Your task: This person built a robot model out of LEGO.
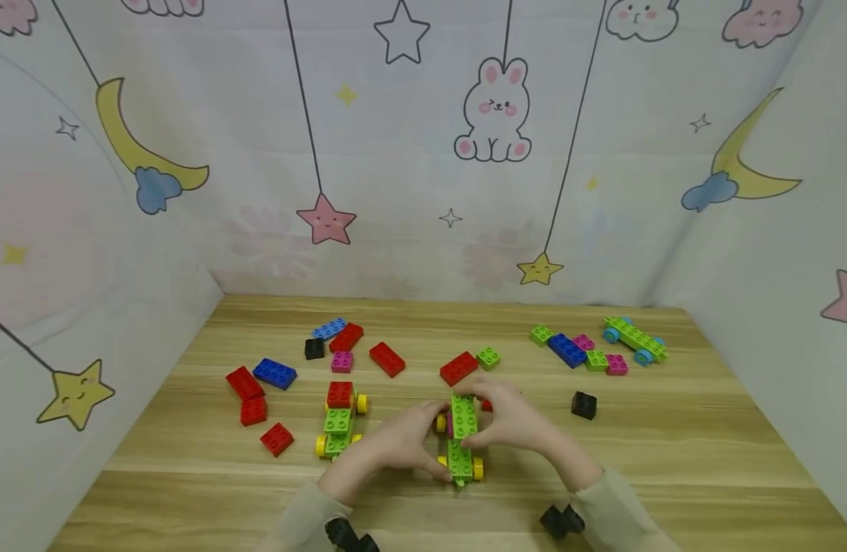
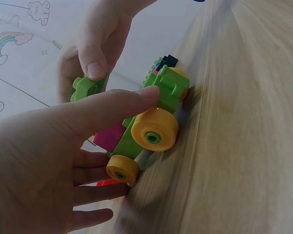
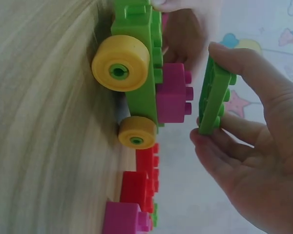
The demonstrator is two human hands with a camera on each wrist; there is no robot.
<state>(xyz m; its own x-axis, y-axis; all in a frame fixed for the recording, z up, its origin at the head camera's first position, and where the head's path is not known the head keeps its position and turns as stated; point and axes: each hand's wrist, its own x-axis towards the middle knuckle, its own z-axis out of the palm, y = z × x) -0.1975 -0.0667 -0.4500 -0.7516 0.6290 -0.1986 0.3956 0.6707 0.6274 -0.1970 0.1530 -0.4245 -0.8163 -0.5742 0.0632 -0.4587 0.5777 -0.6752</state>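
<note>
My left hand (image 1: 411, 438) holds a green toy car base (image 1: 460, 463) with yellow wheels; its thumb lies on the rear end and its fingers are at the side. On the base sits a pink brick (image 3: 170, 100), studs uppermost. A flat green studded plate (image 3: 216, 97) is pinched between the thumb and fingertips of my right hand (image 1: 511, 414). The right wrist view shows a gap between this plate and the pink brick's studs. To the left stands a second green car (image 1: 337, 422) with yellow wheels and a red brick on it.
Red bricks (image 1: 244, 383), a blue brick (image 1: 274, 373) and a black brick (image 1: 315, 349) lie at the left. At the back right are a blue brick (image 1: 566, 350), small pink and green bricks, and a green car (image 1: 635, 339) with blue wheels. Another black brick (image 1: 584, 405) lies nearer.
</note>
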